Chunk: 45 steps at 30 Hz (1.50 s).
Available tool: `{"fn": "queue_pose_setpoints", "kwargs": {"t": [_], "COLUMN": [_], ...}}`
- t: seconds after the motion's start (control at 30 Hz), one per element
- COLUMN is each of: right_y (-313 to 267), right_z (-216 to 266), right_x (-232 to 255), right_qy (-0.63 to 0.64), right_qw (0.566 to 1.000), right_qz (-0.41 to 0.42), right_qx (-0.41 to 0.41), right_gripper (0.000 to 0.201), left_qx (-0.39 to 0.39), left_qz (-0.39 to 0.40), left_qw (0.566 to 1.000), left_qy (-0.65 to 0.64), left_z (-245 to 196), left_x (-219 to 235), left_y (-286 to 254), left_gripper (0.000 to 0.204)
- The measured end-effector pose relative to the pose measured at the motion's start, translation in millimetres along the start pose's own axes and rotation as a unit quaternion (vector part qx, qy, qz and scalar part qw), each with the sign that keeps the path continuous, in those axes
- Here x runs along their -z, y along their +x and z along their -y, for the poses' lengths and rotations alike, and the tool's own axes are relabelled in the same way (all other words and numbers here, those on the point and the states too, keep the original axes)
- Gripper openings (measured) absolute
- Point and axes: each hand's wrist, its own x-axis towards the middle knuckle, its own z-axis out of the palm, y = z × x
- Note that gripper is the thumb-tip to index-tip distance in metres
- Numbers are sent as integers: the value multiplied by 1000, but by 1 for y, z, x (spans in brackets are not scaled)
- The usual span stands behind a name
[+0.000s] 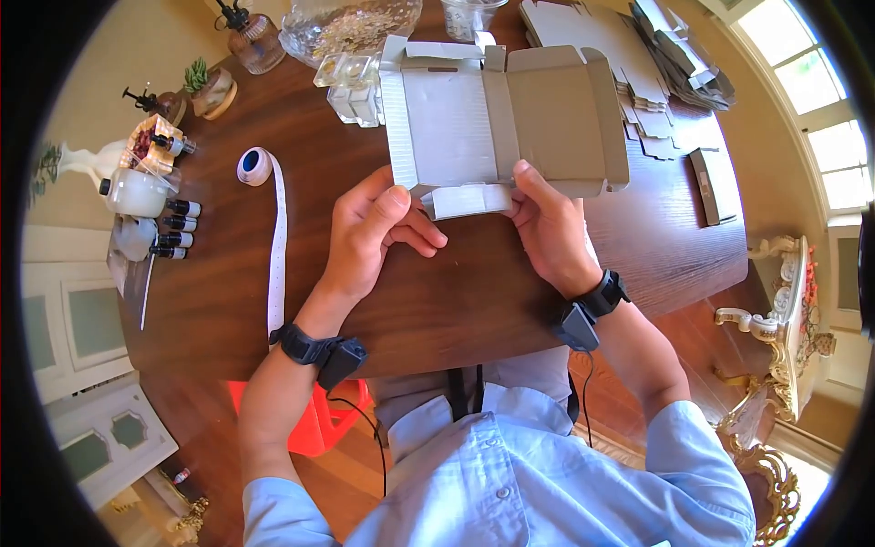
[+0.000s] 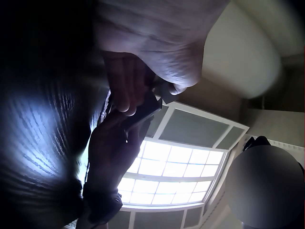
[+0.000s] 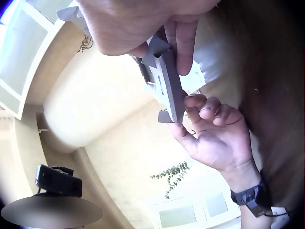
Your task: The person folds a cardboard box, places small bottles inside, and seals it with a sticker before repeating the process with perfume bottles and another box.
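An unfolded grey cardboard box (image 1: 448, 123) is held up over the dark table, its inside facing me and its flaps spread. At its near left corner, my left hand (image 1: 360, 232) pinches the edge between thumb and forefinger, the other fingers loosely bent. My right hand (image 1: 554, 239) grips the near edge by the middle fold, thumb on the inner face. A short near flap (image 1: 469, 199) stands out between the two hands. The right wrist view shows the box side-on, with the left hand (image 3: 219, 143) at its far end.
A tape roll (image 1: 254, 167) trails a white strip toward me on the left. Small dark bottles (image 1: 173, 239) stand beyond it. Clear glass blocks (image 1: 354, 91) and a glass bowl (image 1: 346, 32) sit behind the box. Flat cardboard stacks (image 1: 602, 46) and a narrow box (image 1: 711, 187) lie right.
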Motion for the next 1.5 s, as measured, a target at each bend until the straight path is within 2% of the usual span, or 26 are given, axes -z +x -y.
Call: {"fn": "queue_pose_setpoints", "kwargs": {"t": [0.07,0.23,0.37,0.47,0.53,0.63,0.77,0.87,0.93,1.03,1.17,1.23,1.27,1.33,1.37,1.43,1.5], "right_y": [-2,-5,-2,-2,-4,-6,-7,-7,-7,-7,-6,-5,-5,-5,-5,-6,-5], "right_z": [4,8,3,1,6,13,16,17,17,15,8,7,7,5,5,2,3], "right_x": [-5,-9,-6,-7,-9,-14,-18,-16,-14,-9,-12,-9,-9,-9,-10,-15,-14], "right_qy": [10,-33,-5,-39,-98,-151,-151,-142,-115,-114,-72,-96,-97,-141,-140,-154,-142], "right_qw": [1000,999,1000,999,994,984,986,986,985,985,990,987,988,983,983,986,987], "right_qz": [-8,31,20,3,45,93,68,82,112,106,108,118,116,112,111,51,67], "right_qx": [6,10,16,19,17,8,5,-20,-56,-79,-48,-41,-42,-35,-45,-32,-43], "right_gripper": [14,27,26,25,25,29,29,28,27,24,21,18,18,17,17,16,16], "left_qx": [3,25,22,20,20,31,77,77,107,116,111,45,47,-39,-32,-50,-3], "left_qz": [-9,2,24,19,-10,5,25,31,72,64,73,78,78,78,71,67,66], "left_qw": [1000,997,998,1000,1000,999,997,996,992,991,991,996,996,996,997,996,998], "left_qy": [1,-73,-59,-15,10,7,11,24,-9,-10,1,-17,-18,16,13,24,21], "left_z": [0,-4,-2,-3,-5,-5,-12,-17,-17,-7,-4,-7,-4,3,7,12,2], "left_x": [1,2,4,1,-4,1,2,-2,0,4,-6,-17,-18,-18,-18,-15,-13], "left_y": [1,2,2,1,1,2,3,1,-2,-4,-2,-4,-4,-5,-4,-4,-6], "left_gripper": [48,49,49,46,43,45,50,53,55,59,65,67,67,67,67,63,61]}}
